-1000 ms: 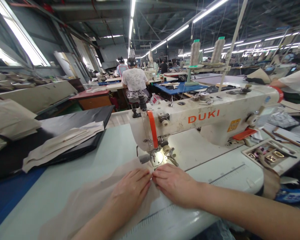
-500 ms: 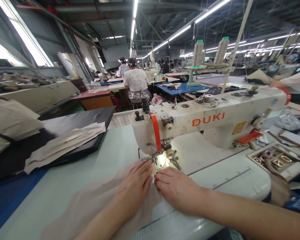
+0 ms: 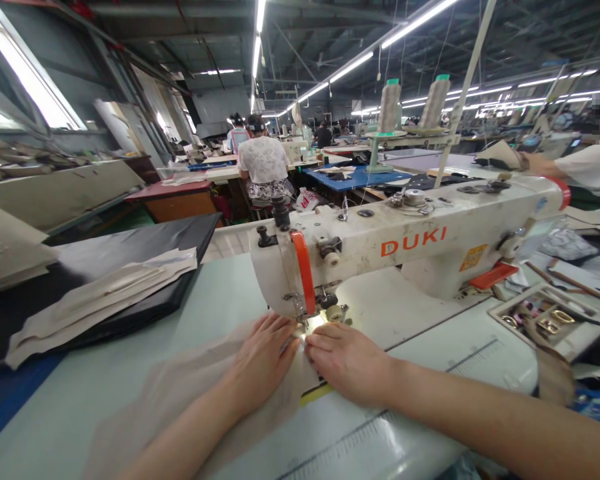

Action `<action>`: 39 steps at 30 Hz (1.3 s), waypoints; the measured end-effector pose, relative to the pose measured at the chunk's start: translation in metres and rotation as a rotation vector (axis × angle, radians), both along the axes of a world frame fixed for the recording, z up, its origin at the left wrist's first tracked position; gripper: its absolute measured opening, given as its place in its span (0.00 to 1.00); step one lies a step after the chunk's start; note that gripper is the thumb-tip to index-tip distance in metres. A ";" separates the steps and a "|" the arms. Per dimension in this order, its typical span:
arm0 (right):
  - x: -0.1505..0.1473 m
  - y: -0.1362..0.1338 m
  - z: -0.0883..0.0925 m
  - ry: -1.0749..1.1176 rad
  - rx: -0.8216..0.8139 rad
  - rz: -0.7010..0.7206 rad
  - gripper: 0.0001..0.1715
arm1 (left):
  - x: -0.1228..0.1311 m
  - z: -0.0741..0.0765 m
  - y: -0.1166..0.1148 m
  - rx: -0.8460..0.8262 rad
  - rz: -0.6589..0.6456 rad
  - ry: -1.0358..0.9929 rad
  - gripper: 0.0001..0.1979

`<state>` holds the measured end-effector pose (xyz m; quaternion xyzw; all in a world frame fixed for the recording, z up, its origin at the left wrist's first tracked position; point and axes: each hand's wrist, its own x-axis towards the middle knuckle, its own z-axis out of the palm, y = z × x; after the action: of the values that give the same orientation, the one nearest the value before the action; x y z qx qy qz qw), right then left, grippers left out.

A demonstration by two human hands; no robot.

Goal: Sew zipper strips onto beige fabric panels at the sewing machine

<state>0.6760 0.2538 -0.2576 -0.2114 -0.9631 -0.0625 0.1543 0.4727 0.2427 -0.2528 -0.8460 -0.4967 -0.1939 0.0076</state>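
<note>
— So where does the work stand right now?

— Both hands lie flat on a sheer beige fabric piece (image 3: 190, 393) spread over the pale bench (image 3: 105, 373), right at the needle end of the DUKI sewing machine (image 3: 405, 243). The left hand (image 3: 263, 357) presses down with fingers straight and together, fingertips close to the lit presser foot (image 3: 307, 320). The right hand (image 3: 347, 360) does the same just beside it, so the fingertips of both nearly meet in front of the needle.

— Is either grip closed on the cloth?

— No. Neither hand pinches or clasps anything; both are open palms pinning the cloth to the bench.

— What step would you call it?

— I'd judge it as guiding the edge under the foot, feeding a seam. A thin yellow strip (image 3: 316, 393) shows under the cloth near the right hand; I can't tell what it is.

— And what does the next move ask for?

— Even pressure from both palms, a straight line into the needle, and fingertips kept short of the foot. The cloth is thin and looks slippery, so it could pucker or skew.

— Anything else around?

— A stack of folded pale pieces (image 3: 105, 293) on dark sheets to the left, a tray of small parts (image 3: 545, 317) to the right.
</note>
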 end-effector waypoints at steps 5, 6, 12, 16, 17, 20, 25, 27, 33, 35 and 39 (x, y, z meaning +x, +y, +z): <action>0.000 -0.001 -0.001 0.013 -0.016 0.003 0.06 | -0.002 -0.005 -0.010 0.107 0.058 0.058 0.13; 0.000 -0.001 -0.001 0.013 -0.016 0.006 0.06 | -0.003 -0.007 -0.013 0.143 0.063 0.073 0.14; -0.001 -0.001 -0.004 0.004 -0.014 0.015 0.07 | -0.006 -0.016 -0.031 0.151 -0.047 0.126 0.19; 0.000 0.000 -0.003 0.021 -0.021 0.001 0.07 | -0.005 -0.016 -0.028 0.135 -0.041 0.103 0.19; 0.000 0.000 -0.002 0.024 -0.026 -0.006 0.07 | -0.005 -0.017 -0.026 0.141 -0.040 0.109 0.19; 0.000 0.002 -0.001 0.021 -0.037 -0.023 0.06 | -0.005 -0.019 -0.023 0.145 -0.033 0.110 0.19; -0.001 0.004 -0.001 0.034 -0.043 -0.021 0.08 | -0.006 -0.021 -0.023 0.152 -0.021 0.124 0.19; -0.001 0.005 -0.002 0.043 -0.049 -0.019 0.08 | -0.006 -0.020 -0.025 0.168 -0.032 0.122 0.19; -0.001 0.004 -0.004 0.053 -0.075 -0.018 0.08 | -0.002 -0.013 -0.027 0.202 -0.106 0.079 0.19; 0.000 0.003 -0.006 0.071 -0.073 -0.012 0.09 | -0.001 -0.011 -0.027 0.207 -0.104 0.068 0.19; 0.002 0.002 -0.008 0.089 -0.075 -0.018 0.09 | 0.001 -0.012 -0.028 0.225 -0.096 0.061 0.19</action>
<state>0.6779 0.2556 -0.2660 -0.2282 -0.9550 -0.0184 0.1886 0.4733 0.2150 -0.2647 -0.8680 -0.4304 -0.2225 0.1085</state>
